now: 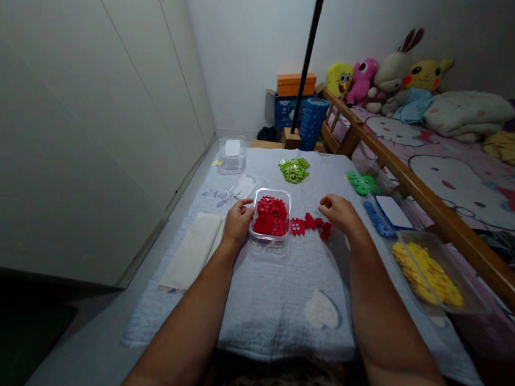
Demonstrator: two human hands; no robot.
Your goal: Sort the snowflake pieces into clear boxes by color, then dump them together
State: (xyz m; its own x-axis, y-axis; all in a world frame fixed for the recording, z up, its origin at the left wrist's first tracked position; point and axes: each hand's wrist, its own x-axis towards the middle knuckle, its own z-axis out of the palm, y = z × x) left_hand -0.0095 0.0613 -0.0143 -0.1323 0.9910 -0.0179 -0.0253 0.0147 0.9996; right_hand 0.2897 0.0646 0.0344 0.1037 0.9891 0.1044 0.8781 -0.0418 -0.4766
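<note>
My left hand point(240, 221) holds the left rim of a clear plastic container point(271, 241), its fingers and thumb at the edge. Inside lie several red snap-together plastic pieces point(272, 214), some of them grid-shaped. Just right of the container, loose red pieces point(309, 222) lie in a row on the cloth. Above the right end of that row, my right hand point(335, 211) has its fingers loosely bent, with thumb and fingertips slightly apart. Nothing shows between them.
Light green pieces point(294, 170) are heaped farther back. A clear container point(232, 154) stands at the far left, folded pale fabric point(192, 250) nearer. Along the right edge are containers of green point(363, 182), blue point(378, 219) and yellow pieces point(427, 274), beside a wooden bed rail point(432, 191).
</note>
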